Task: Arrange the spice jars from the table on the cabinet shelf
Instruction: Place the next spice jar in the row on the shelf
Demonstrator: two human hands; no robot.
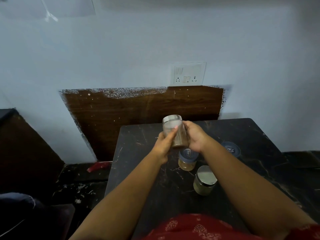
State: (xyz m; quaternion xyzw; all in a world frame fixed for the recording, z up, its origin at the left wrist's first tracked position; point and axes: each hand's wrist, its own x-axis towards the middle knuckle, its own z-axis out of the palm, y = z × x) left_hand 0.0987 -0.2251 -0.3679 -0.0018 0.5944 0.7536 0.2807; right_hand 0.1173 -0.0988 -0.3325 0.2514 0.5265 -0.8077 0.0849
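Head view: both hands hold one steel-lid jar [174,132] w/ brown spice above the black marble table [251,135], tilted. Left hand [164,144] and right hand [194,137] grip its sides. On the table: blue-lid jar [187,159], 2nd steel-lid jar [204,181], another blue lid [231,148].

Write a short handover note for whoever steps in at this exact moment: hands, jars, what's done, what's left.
Left hand and right hand together hold the steel-lidded jar of brown spice above the table.
On the table: a blue-lidded jar, a second blue-lidded jar partly behind the right forearm, and a steel-lidded jar.
Cabinet shelf not in view, so nothing shows as placed.
Left: shelve the held jar, then the three others.
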